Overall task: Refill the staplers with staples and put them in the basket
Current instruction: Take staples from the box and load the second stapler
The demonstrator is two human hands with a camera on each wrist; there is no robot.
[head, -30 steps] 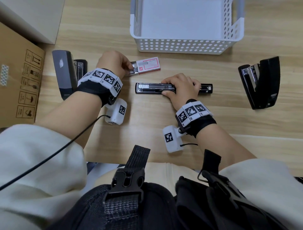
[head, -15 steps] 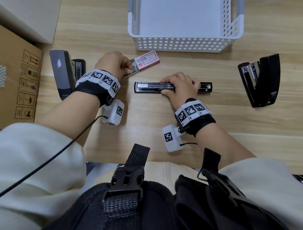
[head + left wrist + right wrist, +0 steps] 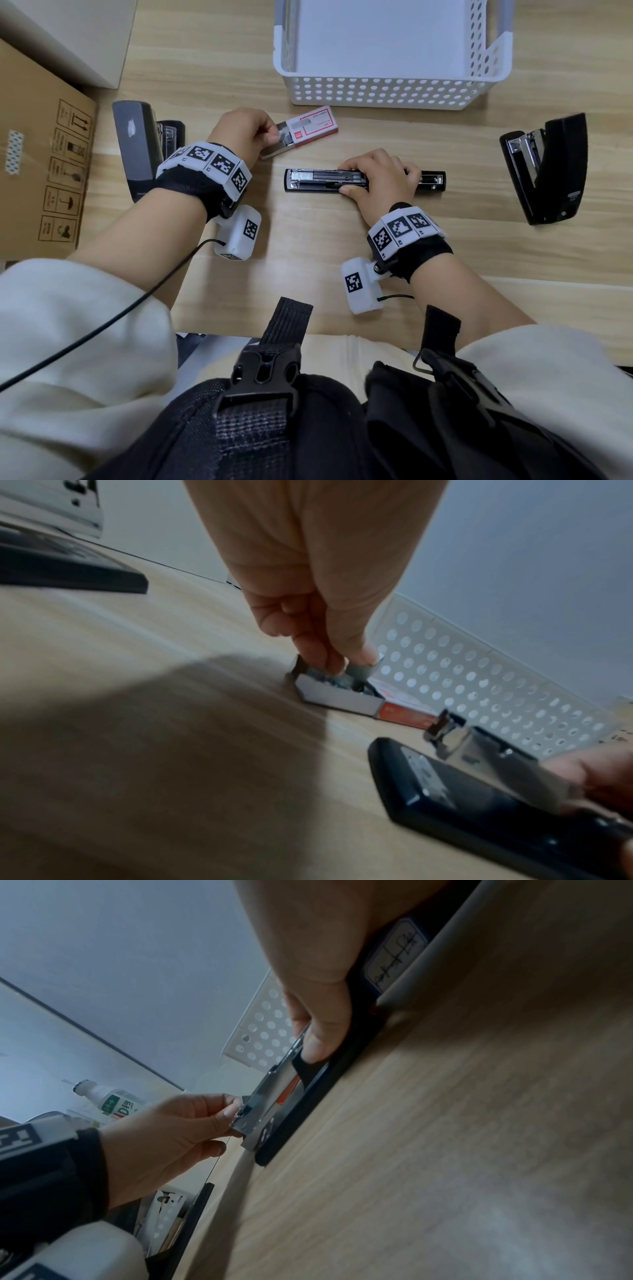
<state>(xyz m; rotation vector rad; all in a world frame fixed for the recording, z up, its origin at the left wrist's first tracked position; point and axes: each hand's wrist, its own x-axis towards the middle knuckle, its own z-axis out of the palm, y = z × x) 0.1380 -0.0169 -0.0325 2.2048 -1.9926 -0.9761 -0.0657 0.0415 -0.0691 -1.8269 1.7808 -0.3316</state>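
Note:
A black stapler (image 3: 308,178) lies unfolded flat on the table, its metal magazine facing up with some staples at the left end. My right hand (image 3: 346,179) grips its middle, thumb (image 3: 322,1037) on the near side. Behind it to the left lies a red and white staple box (image 3: 315,125) with its grey inner tray (image 3: 339,696) slid out. My left hand (image 3: 274,135) reaches into that tray, and its fingertips (image 3: 329,658) pinch a grey strip of staples (image 3: 359,669). The white perforated basket (image 3: 383,92) stands at the back with nothing in it.
A second black stapler (image 3: 548,168) lies partly open at the right. A grey and black stapler (image 3: 137,147) lies at the left beside a cardboard box (image 3: 41,164). A plastic bottle (image 3: 109,1099) shows far off in the right wrist view.
The staple box has turned at an angle and its tray has slid out further toward my left hand. My right hand has stayed on the unfolded stapler.

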